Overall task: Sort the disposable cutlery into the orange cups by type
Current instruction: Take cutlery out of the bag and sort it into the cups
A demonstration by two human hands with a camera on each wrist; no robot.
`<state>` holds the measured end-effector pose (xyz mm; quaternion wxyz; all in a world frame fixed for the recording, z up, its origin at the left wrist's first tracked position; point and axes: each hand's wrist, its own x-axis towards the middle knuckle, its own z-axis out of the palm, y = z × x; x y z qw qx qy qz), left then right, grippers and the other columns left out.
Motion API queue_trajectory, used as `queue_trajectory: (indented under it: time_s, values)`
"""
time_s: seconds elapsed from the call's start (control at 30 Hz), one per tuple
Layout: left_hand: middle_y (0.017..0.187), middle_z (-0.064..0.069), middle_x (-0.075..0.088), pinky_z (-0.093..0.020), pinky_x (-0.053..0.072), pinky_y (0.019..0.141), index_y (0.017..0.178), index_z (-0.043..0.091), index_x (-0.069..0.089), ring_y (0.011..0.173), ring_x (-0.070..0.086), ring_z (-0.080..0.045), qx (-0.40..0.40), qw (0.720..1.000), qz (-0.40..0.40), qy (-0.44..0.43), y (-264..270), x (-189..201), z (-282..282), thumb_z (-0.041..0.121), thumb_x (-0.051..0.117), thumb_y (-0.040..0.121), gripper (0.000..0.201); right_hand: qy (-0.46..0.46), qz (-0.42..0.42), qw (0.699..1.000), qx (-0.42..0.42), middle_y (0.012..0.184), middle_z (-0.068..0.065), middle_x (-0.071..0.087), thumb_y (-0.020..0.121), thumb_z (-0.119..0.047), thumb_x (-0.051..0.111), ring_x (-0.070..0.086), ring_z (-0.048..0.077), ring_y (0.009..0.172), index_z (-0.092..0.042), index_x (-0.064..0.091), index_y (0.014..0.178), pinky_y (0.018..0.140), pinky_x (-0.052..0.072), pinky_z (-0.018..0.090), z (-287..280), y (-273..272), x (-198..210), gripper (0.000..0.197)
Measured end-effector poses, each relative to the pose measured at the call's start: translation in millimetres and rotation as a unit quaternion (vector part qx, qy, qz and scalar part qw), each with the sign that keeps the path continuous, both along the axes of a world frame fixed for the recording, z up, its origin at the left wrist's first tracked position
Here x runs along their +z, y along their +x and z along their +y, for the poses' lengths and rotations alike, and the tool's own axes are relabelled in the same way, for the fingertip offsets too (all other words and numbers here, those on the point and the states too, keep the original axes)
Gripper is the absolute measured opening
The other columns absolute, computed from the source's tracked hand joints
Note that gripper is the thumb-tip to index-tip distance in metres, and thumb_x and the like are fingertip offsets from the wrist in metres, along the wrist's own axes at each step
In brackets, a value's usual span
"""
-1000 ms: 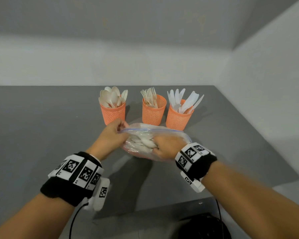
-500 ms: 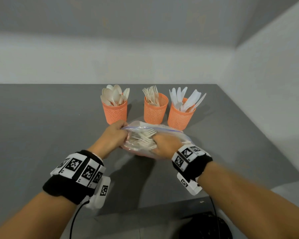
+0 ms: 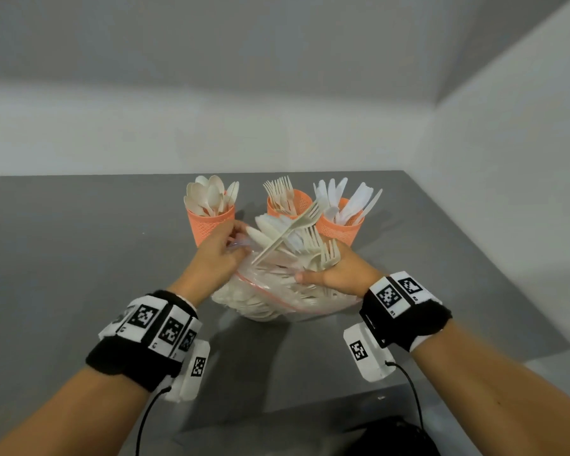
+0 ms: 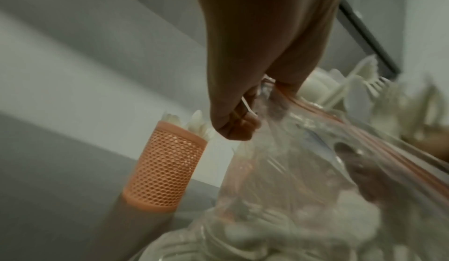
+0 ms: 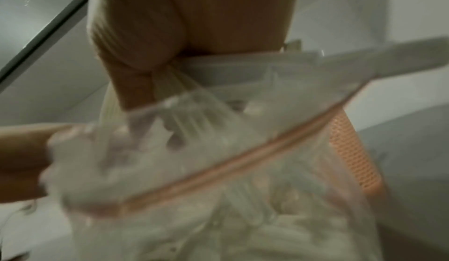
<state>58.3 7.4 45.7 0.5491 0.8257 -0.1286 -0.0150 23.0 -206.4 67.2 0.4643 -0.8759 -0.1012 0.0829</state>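
Three orange mesh cups stand in a row at the back of the table: a spoon cup (image 3: 211,225), a fork cup (image 3: 298,200) and a knife cup (image 3: 341,230). In front of them sits a clear zip bag (image 3: 277,301) full of pale cutlery. My left hand (image 3: 232,241) pinches the bag's rim at its left; in the left wrist view the fingers (image 4: 243,119) curl on the plastic (image 4: 291,169) beside the spoon cup (image 4: 165,169). My right hand (image 3: 333,274) grips a bunch of cutlery (image 3: 306,238), mostly forks and knives, fanned out above the bag's mouth. The right wrist view shows that hand (image 5: 145,80) holding the handles above the bag (image 5: 218,165).
The grey table (image 3: 79,258) stretches left of the cups, and its right edge runs close past the knife cup. White walls stand behind and to the right. A black object (image 3: 392,436) lies below the table's near edge.
My right hand, which was down inside the bag, has come up holding a bunch of cutlery that now sticks out of the mouth. The bag has been pulled more upright.
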Motion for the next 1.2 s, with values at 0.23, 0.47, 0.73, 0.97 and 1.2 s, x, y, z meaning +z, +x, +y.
queue_trajectory:
  time_s: [0.23,0.47,0.73,0.97,1.2]
  values:
    - [0.122,0.004,0.046,-0.030,0.032,0.099,0.136,0.017,0.038,0.114,0.043,-0.013,0.004,0.979,-0.189,0.075,-27,-20,-31,0.034,0.030,0.086,0.053,0.142,-0.003,0.987,-0.081,0.093,-0.003,0.068,0.081,-0.004,0.068,0.063,-0.008,0.075,-0.011,0.065,0.102,0.069,0.049,0.006,2,3,-4,0.023]
    - [0.109,0.000,0.057,-0.030,0.040,0.090,0.108,0.011,0.062,0.103,0.052,-0.018,-0.022,0.979,-0.150,0.137,-16,-27,-62,0.054,0.033,0.089,0.055,0.155,-0.011,0.984,-0.084,0.086,-0.006,0.064,0.084,0.001,0.061,0.061,-0.009,0.070,-0.014,0.062,0.100,0.070,0.050,0.009,12,6,-12,0.023]
    - [0.084,-0.008,0.068,-0.023,0.052,0.078,0.087,0.010,0.058,0.077,0.065,-0.013,0.122,0.972,-0.051,-0.196,-1,25,-58,0.033,0.035,0.100,0.035,0.237,-0.005,0.955,-0.178,0.068,0.010,0.065,0.080,-0.018,0.071,0.063,0.021,0.074,-0.003,0.068,0.074,0.089,0.052,0.042,3,12,16,0.016]
    - [0.106,0.002,0.059,-0.012,0.048,0.064,0.124,0.014,0.041,0.091,0.057,-0.005,-0.052,0.971,0.110,-0.206,-9,64,-78,0.043,0.057,0.084,0.052,0.204,-0.072,0.960,-0.177,0.092,0.017,0.070,0.078,-0.025,0.070,0.067,0.026,0.081,-0.005,0.062,0.098,0.072,0.055,0.038,23,37,44,0.029]
    - [0.118,-0.003,0.066,-0.029,0.052,0.090,0.130,0.015,0.051,0.109,0.063,-0.012,0.025,0.930,0.131,-0.342,1,59,-81,0.036,0.056,0.089,0.046,0.015,-0.121,0.992,-0.039,0.119,0.009,0.061,0.084,-0.003,0.056,0.056,0.016,0.113,-0.006,0.048,0.125,0.095,0.045,0.025,50,34,43,0.042]
